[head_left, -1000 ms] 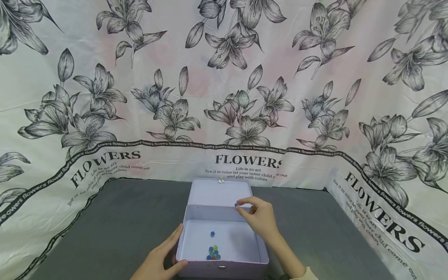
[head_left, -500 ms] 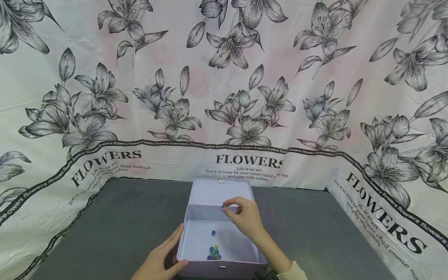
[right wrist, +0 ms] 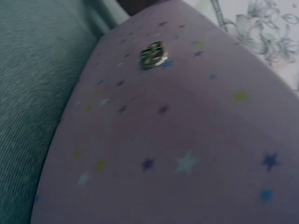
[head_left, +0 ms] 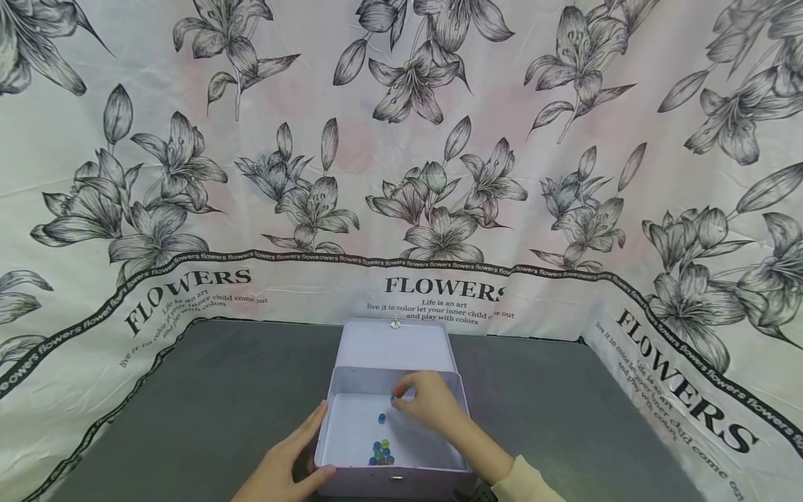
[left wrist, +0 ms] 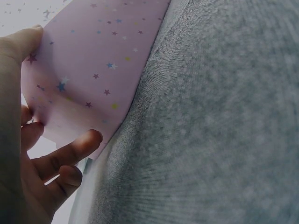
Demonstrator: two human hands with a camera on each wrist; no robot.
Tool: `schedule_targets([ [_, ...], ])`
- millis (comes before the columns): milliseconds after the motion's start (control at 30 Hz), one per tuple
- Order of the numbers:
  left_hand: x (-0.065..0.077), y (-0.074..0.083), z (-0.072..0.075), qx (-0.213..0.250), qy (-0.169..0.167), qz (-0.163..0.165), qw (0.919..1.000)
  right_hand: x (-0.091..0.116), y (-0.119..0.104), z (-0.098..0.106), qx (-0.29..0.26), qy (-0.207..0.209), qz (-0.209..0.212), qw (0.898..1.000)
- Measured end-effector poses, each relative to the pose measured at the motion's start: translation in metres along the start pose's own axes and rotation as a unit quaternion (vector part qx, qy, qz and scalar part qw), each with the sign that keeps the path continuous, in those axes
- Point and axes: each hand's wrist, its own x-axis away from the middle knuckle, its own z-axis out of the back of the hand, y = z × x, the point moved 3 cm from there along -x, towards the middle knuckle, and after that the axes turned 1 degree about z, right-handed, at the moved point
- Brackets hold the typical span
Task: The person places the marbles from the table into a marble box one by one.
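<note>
A pale purple tin box (head_left: pixel 433 481) stands with its lid (head_left: pixel 396 346) thrown back in the head view. My left hand (head_left: pixel 285 457) grips its near left corner, thumb at the front rim and fingers along the side. In the left wrist view two of that hand's fingers (left wrist: pixel 70 154) curl free of the star-printed wall. My right hand (head_left: pixel 433 404) is inside the box opening, pinching a small blue marble (head_left: pixel 393 398) between thumb and index finger. Below it one blue marble (head_left: pixel 382 418) lies alone on the white floor. Several blue, green and reddish marbles (head_left: pixel 380 452) cluster by the front wall.
A metal latch (right wrist: pixel 154 55) sits on the box's starred front in the right wrist view. The box rests on a dark grey cloth-covered table (head_left: pixel 238 390). Flower-printed curtains (head_left: pixel 439 174) enclose the back and sides.
My right hand has moved left from the far right of the box and lowered into it, still pinching the blue marble. The left hand keeps its place at the corner.
</note>
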Motion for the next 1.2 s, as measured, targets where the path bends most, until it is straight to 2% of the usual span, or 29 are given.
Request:
schedule_targets([
  [67,0.000,0.001,0.001,-0.002,0.000,-0.002,1.0000,0.000,0.002,-0.003,0.008,-0.020,-0.010,1.000],
  [233,0.000,0.001,0.001,-0.002,0.006,0.008,1.0000,0.001,0.003,-0.004,0.014,-0.040,-0.022,0.999],
  [433,0.001,0.002,0.001,-0.006,0.013,0.009,0.9999,0.003,0.002,-0.006,0.039,-0.048,-0.015,0.998],
  [667,0.001,0.001,0.002,-0.006,0.016,0.013,0.9998,0.001,0.002,-0.005,0.032,-0.041,-0.029,0.998],
  [767,0.001,-0.002,0.001,-0.008,0.013,0.011,0.9998,0.001,0.002,-0.002,0.016,-0.028,-0.035,0.999],
  [967,0.001,-0.001,-0.001,-0.021,0.015,-0.011,0.9996,0.003,0.002,0.010,-0.039,0.018,-0.012,0.999],
  [1100,0.002,0.001,-0.003,-0.030,0.023,-0.023,0.9990,0.009,0.004,0.022,-0.083,0.057,-0.009,0.995],
  [1200,0.003,-0.002,-0.004,-0.023,0.027,-0.018,0.9992,0.016,0.008,0.028,-0.105,0.094,-0.018,0.990],
])
